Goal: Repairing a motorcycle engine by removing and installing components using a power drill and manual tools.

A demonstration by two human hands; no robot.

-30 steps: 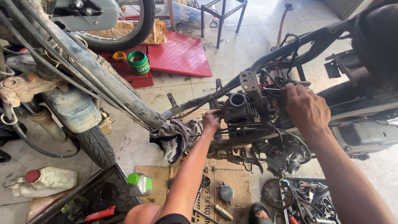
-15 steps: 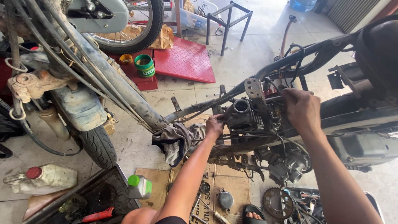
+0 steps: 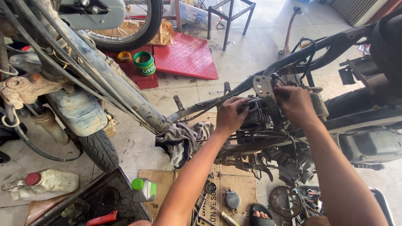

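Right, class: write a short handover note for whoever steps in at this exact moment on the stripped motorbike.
Left hand: closed on a slim metal tool at the engine cylinder.
Right hand: gripping the top of the engine beside the frame bracket.
Rag hangs on the frame.
Sprocket and loose parts lie on cardboard below.
Done: the bodywork is off and the engine exposed.
Left: the engine is still mounted in the frame.

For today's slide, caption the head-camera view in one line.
Both hands, left hand and right hand, grip the grimy grey engine in a stripped black motorcycle frame.
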